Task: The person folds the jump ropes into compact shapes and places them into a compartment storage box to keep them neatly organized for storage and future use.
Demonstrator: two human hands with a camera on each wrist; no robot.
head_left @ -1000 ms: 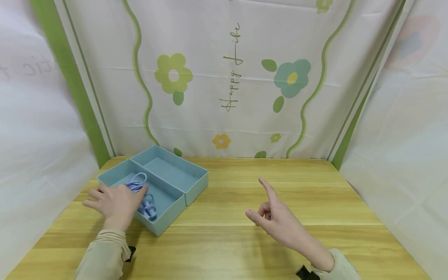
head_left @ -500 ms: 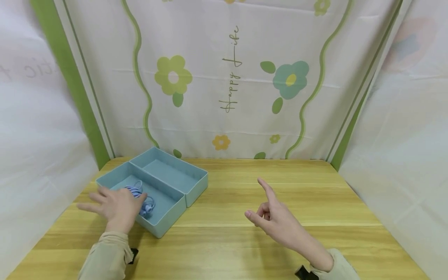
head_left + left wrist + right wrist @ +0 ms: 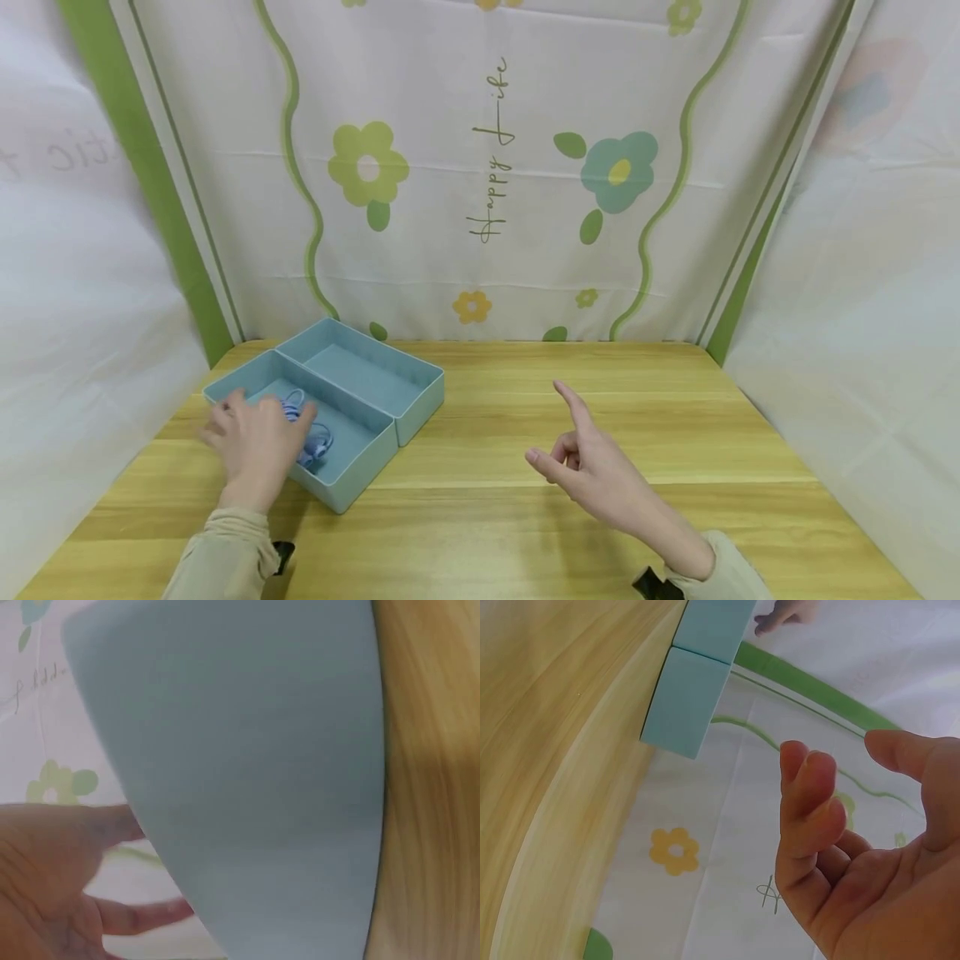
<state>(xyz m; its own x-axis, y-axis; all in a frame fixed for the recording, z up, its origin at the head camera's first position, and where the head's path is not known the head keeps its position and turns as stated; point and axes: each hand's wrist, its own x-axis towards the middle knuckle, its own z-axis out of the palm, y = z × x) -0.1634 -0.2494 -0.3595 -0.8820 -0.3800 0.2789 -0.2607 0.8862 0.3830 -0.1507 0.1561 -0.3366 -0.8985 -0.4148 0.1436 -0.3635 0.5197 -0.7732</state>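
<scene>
A coiled blue cable (image 3: 318, 440) lies inside the nearer of two light-blue open boxes (image 3: 367, 468), partly covered by my left hand. My left hand (image 3: 258, 446) hovers over that box's near-left rim, fingers spread and thumb beside the coil, slightly blurred. In the left wrist view the outer box wall (image 3: 247, 765) fills most of the picture, and the thumb and a finger (image 3: 142, 918) pass behind its edge. My right hand (image 3: 600, 471) is raised over the table at right, index finger straight, other fingers loosely bent, holding nothing.
The farther light-blue box (image 3: 423, 408) stands against the nearer one, with nothing visible inside. Both rest on a wooden table (image 3: 495, 450) at its left side. A flower-print cloth (image 3: 435, 200) hangs behind, and white cloth panels flank both sides.
The cable sits lower in the box than a second ago. My left hand's outer fingers have drawn in and lifted from their wide spread. My right hand stays in place.
</scene>
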